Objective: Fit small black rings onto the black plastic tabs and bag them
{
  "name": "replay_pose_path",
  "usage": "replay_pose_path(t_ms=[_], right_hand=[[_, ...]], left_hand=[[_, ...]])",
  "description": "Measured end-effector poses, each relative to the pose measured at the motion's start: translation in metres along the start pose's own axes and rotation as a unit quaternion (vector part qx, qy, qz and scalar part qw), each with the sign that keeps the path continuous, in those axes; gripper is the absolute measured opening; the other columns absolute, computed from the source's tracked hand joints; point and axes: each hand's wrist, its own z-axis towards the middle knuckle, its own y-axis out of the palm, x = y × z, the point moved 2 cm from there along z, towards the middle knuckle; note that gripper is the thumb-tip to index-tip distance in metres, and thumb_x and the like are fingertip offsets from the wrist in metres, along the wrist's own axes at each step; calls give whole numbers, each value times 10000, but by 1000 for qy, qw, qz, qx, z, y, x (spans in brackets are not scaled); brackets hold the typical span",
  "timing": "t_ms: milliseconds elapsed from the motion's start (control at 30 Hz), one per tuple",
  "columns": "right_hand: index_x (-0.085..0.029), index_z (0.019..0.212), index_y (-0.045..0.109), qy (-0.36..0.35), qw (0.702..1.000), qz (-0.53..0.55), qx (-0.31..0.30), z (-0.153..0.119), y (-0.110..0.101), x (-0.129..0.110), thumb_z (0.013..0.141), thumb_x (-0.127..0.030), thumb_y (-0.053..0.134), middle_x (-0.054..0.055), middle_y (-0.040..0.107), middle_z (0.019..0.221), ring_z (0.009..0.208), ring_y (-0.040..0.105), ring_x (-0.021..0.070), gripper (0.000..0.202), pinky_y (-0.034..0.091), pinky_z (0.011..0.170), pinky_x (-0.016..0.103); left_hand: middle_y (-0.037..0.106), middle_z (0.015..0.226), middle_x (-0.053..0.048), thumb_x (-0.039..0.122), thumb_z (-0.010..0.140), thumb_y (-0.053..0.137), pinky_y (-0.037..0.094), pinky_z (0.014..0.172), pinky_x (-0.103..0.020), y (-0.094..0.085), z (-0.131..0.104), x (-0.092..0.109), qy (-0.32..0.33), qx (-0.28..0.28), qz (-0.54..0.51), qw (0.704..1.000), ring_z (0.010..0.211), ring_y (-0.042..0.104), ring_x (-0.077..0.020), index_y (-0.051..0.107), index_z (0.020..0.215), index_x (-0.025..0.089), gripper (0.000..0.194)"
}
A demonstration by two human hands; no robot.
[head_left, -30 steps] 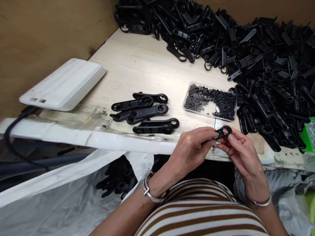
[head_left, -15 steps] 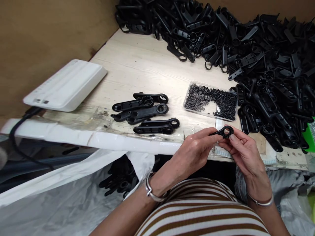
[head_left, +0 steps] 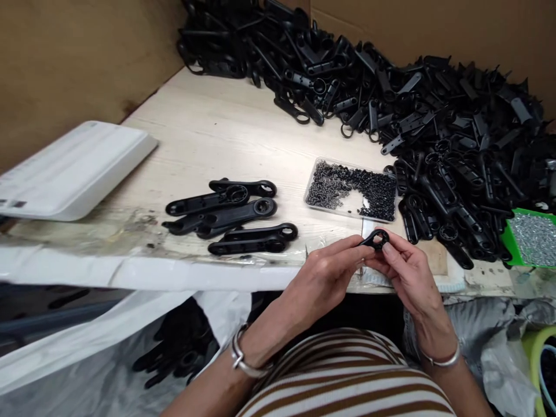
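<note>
Presumably for steadiness, my left hand (head_left: 326, 272) pinches a black plastic ring-ended part (head_left: 370, 239) by its shank, my right hand (head_left: 407, 269) by its ring, near the front of the pale wood-grain table (head_left: 243, 133); a clear, shallow plastic box (head_left: 353, 202) sits near, likely for easy reach.

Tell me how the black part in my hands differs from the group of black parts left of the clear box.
The held part is gripped between the left hand and right hand; the group lies on the tabletop.
The held part is single; the group has several parts, some overlapping.
The held part is partly hidden by fingers; the group shows long bodies.
Both are black, with ring-shaped ends.
</note>
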Motion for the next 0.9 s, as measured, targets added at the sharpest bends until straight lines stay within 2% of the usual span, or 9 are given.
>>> replay_pose_path(t_ms=[67, 167, 300, 467, 667, 800, 900], right_hand=[[-236, 1097, 721, -7, 1000, -16, 10, 0, -3, -1, 773, -353, 782, 36, 721, 1008, 833, 690, 156, 349, 604, 795, 309], [-254, 1087, 724, -29, 998, -37, 29, -1, -7, -5, 767, -336, 794, 29, 722, 1028, 916, 682, 157, 338, 588, 830, 286], [-244, 1091, 723, -12, 999, -52, -1, 2, -9, -11, 733, -348, 817, 40, 729, 966, 914, 684, 172, 385, 596, 810, 300], [-242, 1032, 746, 17, 996, -89, -11, 7, -9, -15, 661, -326, 860, 26, 726, 876, 811, 681, 152, 397, 602, 738, 272], [-217, 973, 758, -7, 991, -129, 23, 6, -4, -7, 642, -307, 867, -2, 679, 742, 649, 613, 109, 361, 571, 635, 229], [-205, 949, 756, -31, 990, -112, 73, 4, 3, -1, 643, -324, 865, -5, 665, 730, 600, 590, 99, 346, 575, 595, 230], [-199, 948, 753, -28, 991, -99, 83, 5, 6, 0, 627, -316, 875, -10, 654, 722, 606, 588, 98, 363, 579, 601, 225]], left_hand=[[729, 992, -26, 48, 858, 551, 567, 742, -192, -2, 2, 1, -41, 6, -31, 999, 861, 706, -137, 645, 1039, 198, 253], [737, 929, -2, 46, 799, 612, 556, 697, -190, -2, 2, 0, -128, -9, -74, 989, 784, 703, -131, 625, 1044, 193, 286], [731, 975, -10, 69, 781, 627, 556, 781, -217, 1, -2, -5, -197, -19, -156, 968, 913, 707, -156, 572, 1062, 194, 312], [732, 1004, -27, 64, 786, 621, 557, 846, -272, 4, -4, -9, -191, -28, -171, 966, 955, 707, -174, 523, 1105, 203, 361], [730, 1033, -49, 56, 796, 617, 562, 842, -284, 4, -3, -6, -180, -58, -116, 975, 1024, 693, -203, 521, 1144, 203, 390], [726, 1046, -15, 1, 771, 598, 559, 814, -252, 4, -2, -2, -144, -37, -69, 986, 981, 704, -187, 544, 1107, 214, 401], [727, 1039, -11, -3, 773, 595, 555, 803, -233, 5, -2, -2, -141, -19, -68, 988, 975, 704, -175, 547, 1104, 208, 396]])
